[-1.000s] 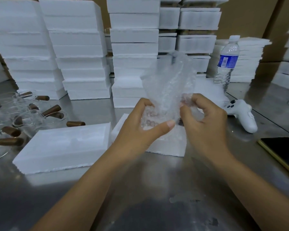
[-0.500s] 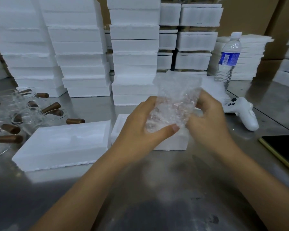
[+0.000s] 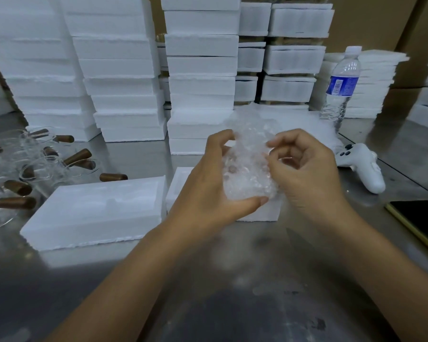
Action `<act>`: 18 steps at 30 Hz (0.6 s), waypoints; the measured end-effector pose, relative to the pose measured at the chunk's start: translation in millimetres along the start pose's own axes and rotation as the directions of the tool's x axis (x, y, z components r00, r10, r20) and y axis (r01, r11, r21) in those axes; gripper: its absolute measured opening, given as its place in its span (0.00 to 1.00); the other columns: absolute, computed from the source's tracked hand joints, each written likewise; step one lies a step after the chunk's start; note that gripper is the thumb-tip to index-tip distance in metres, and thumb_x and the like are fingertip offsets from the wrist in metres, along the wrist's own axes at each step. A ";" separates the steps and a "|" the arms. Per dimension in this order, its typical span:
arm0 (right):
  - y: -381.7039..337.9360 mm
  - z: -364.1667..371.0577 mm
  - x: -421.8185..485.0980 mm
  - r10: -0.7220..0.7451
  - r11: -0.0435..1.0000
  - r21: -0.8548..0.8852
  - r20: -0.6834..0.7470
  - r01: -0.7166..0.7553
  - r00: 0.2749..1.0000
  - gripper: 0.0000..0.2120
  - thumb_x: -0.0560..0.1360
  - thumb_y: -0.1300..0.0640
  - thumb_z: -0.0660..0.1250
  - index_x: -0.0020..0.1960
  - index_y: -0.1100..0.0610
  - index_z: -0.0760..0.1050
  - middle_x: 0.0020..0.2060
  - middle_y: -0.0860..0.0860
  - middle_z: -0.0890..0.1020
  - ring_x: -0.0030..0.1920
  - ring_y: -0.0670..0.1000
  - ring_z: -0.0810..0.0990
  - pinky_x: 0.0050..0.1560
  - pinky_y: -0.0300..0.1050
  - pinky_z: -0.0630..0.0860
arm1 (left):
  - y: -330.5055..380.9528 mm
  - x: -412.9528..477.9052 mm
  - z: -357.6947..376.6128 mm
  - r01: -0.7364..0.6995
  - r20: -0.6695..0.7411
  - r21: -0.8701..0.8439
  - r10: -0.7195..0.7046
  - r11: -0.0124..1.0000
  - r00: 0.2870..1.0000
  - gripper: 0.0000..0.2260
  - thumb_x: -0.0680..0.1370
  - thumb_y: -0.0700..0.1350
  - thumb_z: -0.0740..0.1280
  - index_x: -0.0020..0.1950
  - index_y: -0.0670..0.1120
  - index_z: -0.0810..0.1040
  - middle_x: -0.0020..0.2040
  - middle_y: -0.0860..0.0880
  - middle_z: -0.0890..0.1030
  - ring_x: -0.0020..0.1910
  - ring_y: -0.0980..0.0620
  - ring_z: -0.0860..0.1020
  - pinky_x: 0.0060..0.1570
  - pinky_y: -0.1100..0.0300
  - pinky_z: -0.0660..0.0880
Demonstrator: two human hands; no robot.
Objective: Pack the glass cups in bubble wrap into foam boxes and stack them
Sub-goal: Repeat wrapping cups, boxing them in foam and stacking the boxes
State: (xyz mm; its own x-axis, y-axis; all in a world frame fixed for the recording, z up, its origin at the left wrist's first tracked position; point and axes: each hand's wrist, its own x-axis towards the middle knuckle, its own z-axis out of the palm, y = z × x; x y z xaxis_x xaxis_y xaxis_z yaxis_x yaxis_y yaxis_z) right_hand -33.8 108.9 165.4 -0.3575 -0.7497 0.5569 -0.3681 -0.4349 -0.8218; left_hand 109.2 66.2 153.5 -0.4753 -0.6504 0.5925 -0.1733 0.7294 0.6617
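Unwrapped glass cups (image 3: 35, 166) with brown handles lie in a heap at the left edge of a steel counter (image 3: 232, 292), just beside an open foam box (image 3: 97, 208) whose moulded hollow has nothing in it. At center, the left hand (image 3: 208, 191) cups a bundle of bubble wrap (image 3: 250, 169) in the air above a second foam box (image 3: 181, 183), fingers curled over its top and thumb tucked beneath. The right hand (image 3: 307, 174) has its fingers curled in, pinching the wrap's right side. Brown flecks show through the plastic, suggesting a cup is inside, though its outline cannot be made out. The step in hand appears to be closing the wrap around the cup. The next move calls for tucking in the loose edge and lowering the bundle into a hollow without letting the wrap spring open. Behind stand stacked foam boxes (image 3: 200, 70); to the right are a water bottle (image 3: 341, 82), a white game controller (image 3: 363, 166) and a phone (image 3: 420, 220).
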 end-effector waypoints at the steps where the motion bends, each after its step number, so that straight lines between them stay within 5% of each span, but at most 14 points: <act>1: 0.1 -1.0 1.3 0.042 0.999 0.023 -0.006 -0.041 0.999 0.13 0.62 0.54 0.70 0.45 0.47 0.72 0.35 0.44 0.78 0.38 0.42 0.76 0.49 0.45 0.73 | 0.4 0.0 0.2 -0.034 0.000 0.017 0.034 0.999 0.999 0.35 0.63 0.55 0.75 0.58 0.72 0.54 0.54 0.73 0.69 0.54 0.69 0.73 0.48 0.76 0.70; 4: -0.3 -3.8 3.8 0.124 0.991 0.037 0.052 -0.126 0.991 0.22 0.58 0.55 0.70 0.51 0.47 0.70 0.44 0.47 0.79 0.45 0.45 0.79 0.46 0.44 0.76 | -3.8 -1.0 1.3 -0.114 -0.001 0.070 0.114 0.991 0.993 0.33 0.66 0.54 0.74 0.62 0.69 0.58 0.59 0.65 0.71 0.56 0.63 0.73 0.52 0.70 0.72; 6: -2.2 -3.5 2.1 0.095 0.995 -0.013 0.088 -0.094 0.992 0.18 0.59 0.55 0.71 0.48 0.48 0.74 0.44 0.45 0.81 0.47 0.46 0.80 0.52 0.50 0.78 | -7.2 -2.3 2.2 -0.136 0.018 0.116 0.135 0.984 0.991 0.30 0.68 0.55 0.73 0.63 0.67 0.60 0.60 0.57 0.72 0.56 0.63 0.72 0.53 0.71 0.71; 12: -1.9 -1.9 -1.3 -0.002 1.000 0.014 0.066 0.001 0.998 0.09 0.66 0.57 0.70 0.46 0.49 0.77 0.43 0.46 0.82 0.49 0.50 0.80 0.54 0.58 0.77 | -7.2 -0.8 2.1 -0.083 -0.033 0.143 0.088 0.986 0.996 0.22 0.69 0.56 0.71 0.58 0.69 0.65 0.56 0.57 0.73 0.53 0.67 0.71 0.49 0.77 0.67; 18: -0.4 0.0 -4.1 -0.155 0.986 -0.058 0.048 0.157 0.987 0.02 0.73 0.51 0.66 0.44 0.45 0.78 0.41 0.41 0.81 0.45 0.41 0.78 0.49 0.40 0.75 | -4.7 2.5 -3.6 -0.010 -0.101 0.091 0.020 0.996 0.995 0.17 0.67 0.57 0.72 0.49 0.66 0.66 0.49 0.59 0.74 0.48 0.69 0.72 0.43 0.79 0.66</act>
State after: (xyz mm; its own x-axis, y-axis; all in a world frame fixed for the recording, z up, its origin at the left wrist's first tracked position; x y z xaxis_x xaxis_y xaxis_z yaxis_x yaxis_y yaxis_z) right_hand -32.1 112.1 163.4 -0.2549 -0.6964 0.6709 -0.4687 -0.5179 -0.7156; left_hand 111.9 60.4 153.5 -0.3889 -0.6541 0.6488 -0.2461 0.7524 0.6110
